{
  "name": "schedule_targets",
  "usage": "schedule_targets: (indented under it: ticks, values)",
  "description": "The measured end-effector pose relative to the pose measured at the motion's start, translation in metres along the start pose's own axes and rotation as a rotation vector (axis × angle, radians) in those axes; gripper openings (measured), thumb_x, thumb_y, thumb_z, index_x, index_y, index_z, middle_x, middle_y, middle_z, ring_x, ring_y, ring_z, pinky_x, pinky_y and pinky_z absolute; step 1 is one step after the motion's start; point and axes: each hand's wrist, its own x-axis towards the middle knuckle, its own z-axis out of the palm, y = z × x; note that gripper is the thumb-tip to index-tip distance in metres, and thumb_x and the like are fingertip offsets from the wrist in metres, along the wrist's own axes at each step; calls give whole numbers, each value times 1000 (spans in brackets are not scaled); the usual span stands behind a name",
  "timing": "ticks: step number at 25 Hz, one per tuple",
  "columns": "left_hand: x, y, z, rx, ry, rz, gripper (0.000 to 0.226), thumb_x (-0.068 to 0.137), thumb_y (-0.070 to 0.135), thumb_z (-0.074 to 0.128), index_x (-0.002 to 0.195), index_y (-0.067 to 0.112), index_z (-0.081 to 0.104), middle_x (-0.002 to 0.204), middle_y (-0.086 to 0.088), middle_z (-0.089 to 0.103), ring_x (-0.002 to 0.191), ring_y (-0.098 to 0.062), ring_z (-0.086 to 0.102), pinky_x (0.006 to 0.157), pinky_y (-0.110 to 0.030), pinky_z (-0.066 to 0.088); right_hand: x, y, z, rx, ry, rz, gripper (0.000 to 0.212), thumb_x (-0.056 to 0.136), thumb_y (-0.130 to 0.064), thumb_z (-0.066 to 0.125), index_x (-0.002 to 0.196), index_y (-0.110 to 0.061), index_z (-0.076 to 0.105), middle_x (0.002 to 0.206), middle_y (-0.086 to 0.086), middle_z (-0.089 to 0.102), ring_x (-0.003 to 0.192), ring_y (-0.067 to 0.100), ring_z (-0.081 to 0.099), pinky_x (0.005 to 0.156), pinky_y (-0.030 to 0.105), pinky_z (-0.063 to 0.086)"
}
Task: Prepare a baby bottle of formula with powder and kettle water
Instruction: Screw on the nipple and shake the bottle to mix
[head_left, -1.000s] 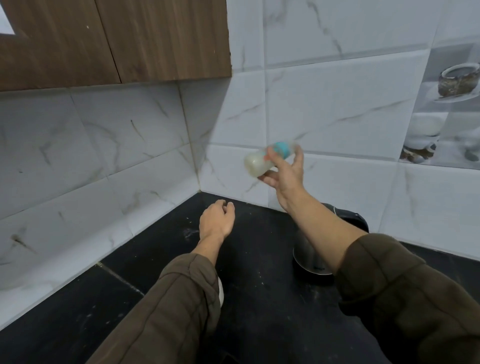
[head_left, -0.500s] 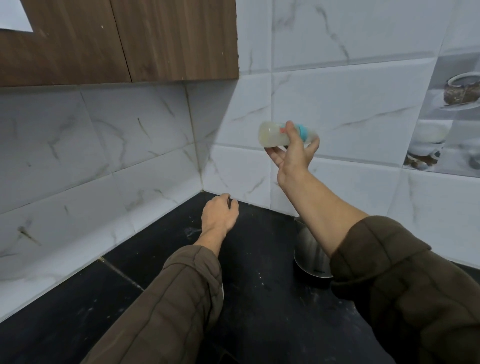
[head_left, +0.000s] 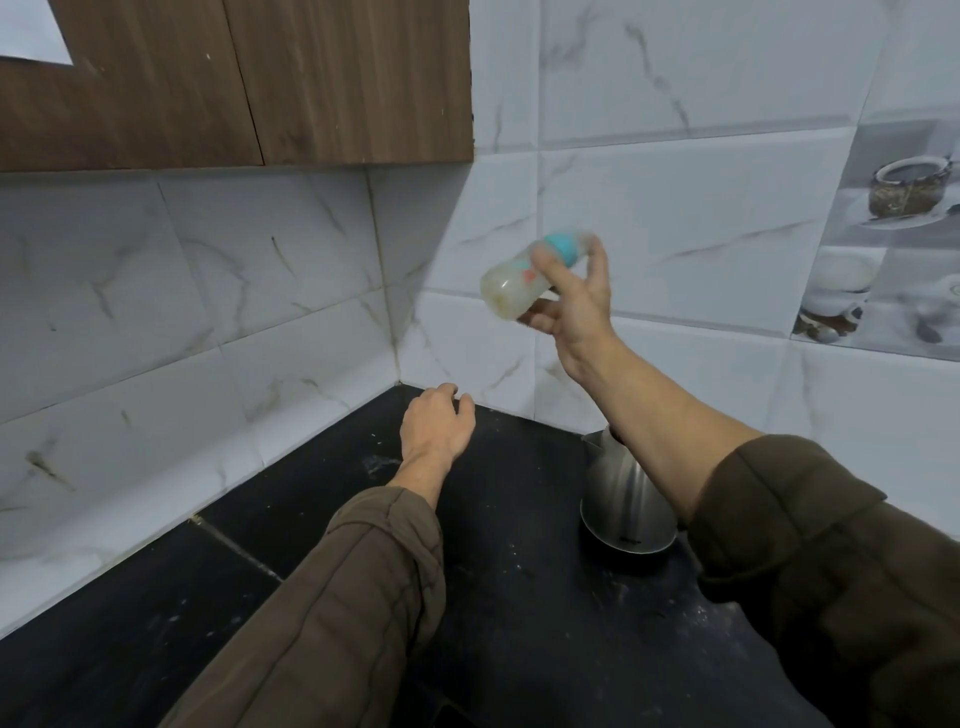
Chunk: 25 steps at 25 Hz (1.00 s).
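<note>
Head view, one entry per item:

- Bottle (head_left: 511, 285): in the air w/ the wall tiles (head_left: 675, 234) behind it, tilted nearly sideways, teal collar (head_left: 561, 248) up-right, cloudy inside, blurred. Probably the mixing step.
- Right hand (head_left: 574, 304): your fingers and thumb pinch the bottle near the collar, not a full wrap. Risk: it slips out mid-swing or knocks the tiles.
- Collar: if it's loose, formula sprays out.
- Left hand (head_left: 436, 431): loosely curled, holds nothing, low over the worktop (head_left: 519, 623) corner.
- Kettle (head_left: 623, 501): under your right forearm, maybe hot. Risk: your arm drops and you get a burn or tip it.

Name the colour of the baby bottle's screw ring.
Turquoise: the ring on the baby bottle, clearest in head view.
</note>
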Motion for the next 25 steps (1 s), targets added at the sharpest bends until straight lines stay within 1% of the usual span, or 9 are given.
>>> schedule_targets:
  ticks: [2, 3, 7, 12, 13, 17, 22, 23, 25]
  values:
    - [-1, 2, 1, -7, -2, 4, 47, 107, 38, 47, 144, 13, 60, 136, -8, 67, 123, -28, 62, 103, -43, 50, -11, 7, 1, -179, -158, -23, 84, 93, -22, 80, 159, -38, 31, 122, 6, 68, 96, 37, 78, 74, 45, 65]
    - [0, 2, 1, -8, 0, 10, 46, 107, 38, 47, 143, 12, 61, 135, -8, 68, 123, -29, 62, 103, -43, 50, -12, 8, 1, -150, -135, -37, 84, 93, -22, 80, 159, -38, 32, 124, 6, 67, 94, 35, 79, 75, 46, 65]
    - [0, -4, -2, -16, 9, 9, 46, 107, 37, 45, 140, 12, 63, 133, -9, 68, 122, -31, 62, 101, -42, 49, 7, -3, 0, 300, 230, -37, 83, 95, -24, 78, 160, -34, 27, 134, 10, 61, 75, 22, 81, 79, 49, 66]
    - [-3, -2, 2, -9, -7, 1, 45, 107, 39, 47, 140, 14, 64, 133, -8, 69, 120, -29, 63, 101, -42, 51, -9, 8, 4, -194, -233, 28, 79, 93, -27, 80, 157, -37, 35, 132, 13, 66, 92, 35, 79, 72, 44, 64]
    - [-3, -1, 2, -14, -9, 3, 45, 107, 39, 47, 139, 14, 64, 133, -7, 69, 120, -28, 63, 101, -43, 52, -10, 9, 4, -189, -231, 15, 80, 93, -27, 80, 157, -38, 35, 133, 13, 65, 93, 36, 79, 73, 45, 64]
    - [-3, -4, 1, -17, 6, -1, 44, 107, 39, 46, 135, 13, 67, 131, -7, 70, 117, -29, 64, 97, -42, 52, 3, 1, 3, 198, 105, 10, 86, 95, -28, 78, 162, -35, 25, 131, 10, 62, 95, 38, 78, 77, 46, 66]
    - [-3, -4, 0, -20, -4, -26, 44, 107, 41, 49, 139, 14, 64, 134, -7, 68, 121, -28, 63, 102, -44, 53, -16, 4, 4, -198, -251, -1, 83, 93, -26, 80, 160, -38, 31, 127, 13, 69, 99, 37, 78, 75, 44, 64]
    - [-3, -3, 0, -19, -2, -22, 45, 107, 41, 49, 139, 14, 64, 134, -7, 68, 121, -28, 63, 102, -44, 53, -17, 4, 4, -214, -264, -28, 83, 93, -25, 80, 160, -38, 31, 124, 12, 70, 100, 35, 78, 74, 43, 64]
    - [-5, -2, 1, -22, 0, -16, 45, 107, 41, 47, 138, 14, 65, 133, -7, 69, 120, -28, 63, 102, -45, 53, -14, 2, 9, -50, -86, -45, 85, 94, -26, 80, 161, -37, 29, 130, 11, 67, 96, 35, 79, 73, 43, 65]
